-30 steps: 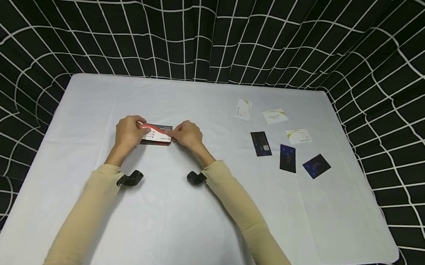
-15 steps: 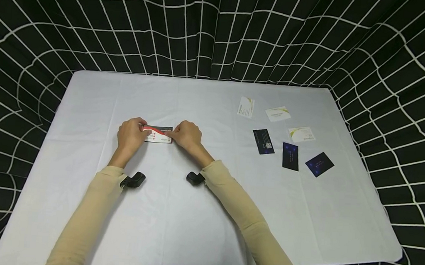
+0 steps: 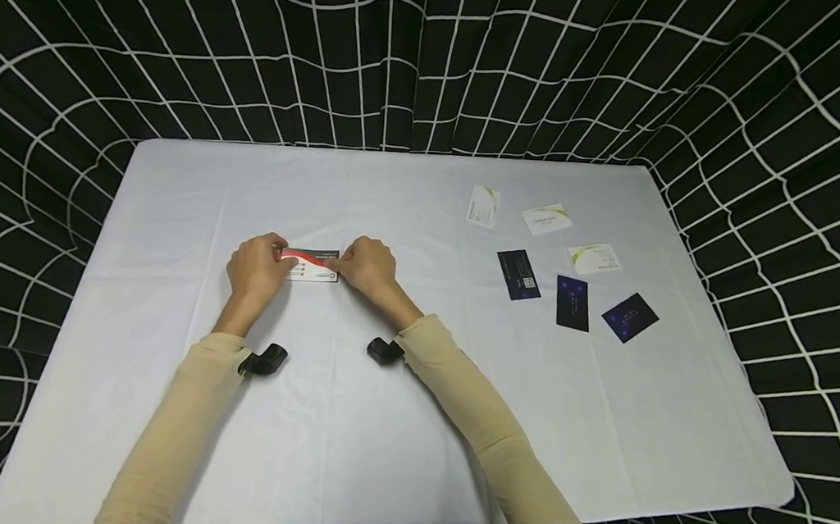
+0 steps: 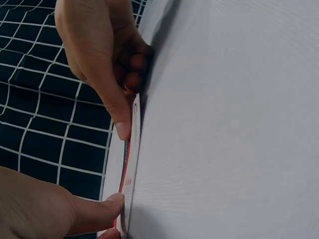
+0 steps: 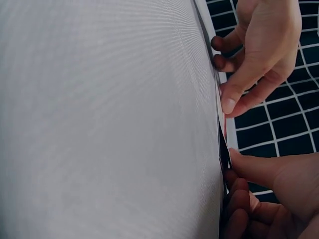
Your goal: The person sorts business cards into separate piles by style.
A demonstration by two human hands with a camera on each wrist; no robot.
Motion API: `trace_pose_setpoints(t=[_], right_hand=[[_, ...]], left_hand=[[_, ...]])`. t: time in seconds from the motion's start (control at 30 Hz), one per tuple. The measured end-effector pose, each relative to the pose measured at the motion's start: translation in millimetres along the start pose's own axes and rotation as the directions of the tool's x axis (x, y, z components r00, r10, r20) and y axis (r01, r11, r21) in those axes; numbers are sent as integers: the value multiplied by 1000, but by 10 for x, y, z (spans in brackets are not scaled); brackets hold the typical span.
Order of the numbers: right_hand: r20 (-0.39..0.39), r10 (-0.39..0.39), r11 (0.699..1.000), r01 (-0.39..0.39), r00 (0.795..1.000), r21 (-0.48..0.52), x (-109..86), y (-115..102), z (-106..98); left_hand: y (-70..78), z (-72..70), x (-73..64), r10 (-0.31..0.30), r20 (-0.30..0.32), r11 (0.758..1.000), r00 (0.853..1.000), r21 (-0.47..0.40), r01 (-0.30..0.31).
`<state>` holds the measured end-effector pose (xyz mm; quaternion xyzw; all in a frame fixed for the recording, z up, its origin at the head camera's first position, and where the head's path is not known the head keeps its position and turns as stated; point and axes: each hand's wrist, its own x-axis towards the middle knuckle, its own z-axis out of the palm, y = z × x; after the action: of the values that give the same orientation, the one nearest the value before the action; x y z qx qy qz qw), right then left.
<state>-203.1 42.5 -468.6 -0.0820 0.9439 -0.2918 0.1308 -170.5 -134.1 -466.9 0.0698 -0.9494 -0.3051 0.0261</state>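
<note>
A white business card with a red wave and a dark upper band lies left of the table's middle. My left hand pinches its left end, with the thumb on the top face. At the opposite end, my right hand grips the card between thumb and curled fingers. Seen edge-on in the left wrist view, the white business card lies low over the cloth. In the right wrist view a dark layer shows beneath it near my right fingers. How many cards are in the grip I cannot tell.
Several loose cards lie to the right. White cards with green-yellow corners are farther back; dark cards, some with blue spots, lie nearer. A white cloth covers the table, and a black curtain with white grid lines surrounds it.
The dark and red strip that stuck out below the white card one second ago no longer shows; the edges now line up. Both hands keep their hold, and the view has shifted slightly.
</note>
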Motion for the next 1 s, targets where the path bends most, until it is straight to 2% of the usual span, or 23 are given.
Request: trace_pose_setpoints(t=[0.2, 0.4, 0.53, 0.73, 0.83, 1.0], right_hand=[[-20, -6, 1000, 6, 1000, -29, 3, -8, 22], [-39, 12, 1000, -13, 999, -14, 16, -20, -26], [-32, 1, 1000, 0, 999, 4, 38, -30, -43], [-7, 19, 1000, -19, 1000, 10, 36, -33, -32], [3, -9, 999, 9, 1000, 43, 25, 3, -37], [27, -64, 982, 58, 998, 177, -54, 144, -118]], left_hand=[[-18, 13, -26, -7, -13, 1000, 1000, 3, 7], [35, 2, 2, 26, 0, 1000, 1000, 8, -26], [41, -7, 21, 29, -11, 999, 1000, 23, -29], [13, -3, 10, 20, 7, 1000, 1000, 21, -20], [10, 0, -10, 14, 7, 1000, 1000, 10, -14], [26, 24, -41, -2, -16, 1000, 1000, 5, 2]])
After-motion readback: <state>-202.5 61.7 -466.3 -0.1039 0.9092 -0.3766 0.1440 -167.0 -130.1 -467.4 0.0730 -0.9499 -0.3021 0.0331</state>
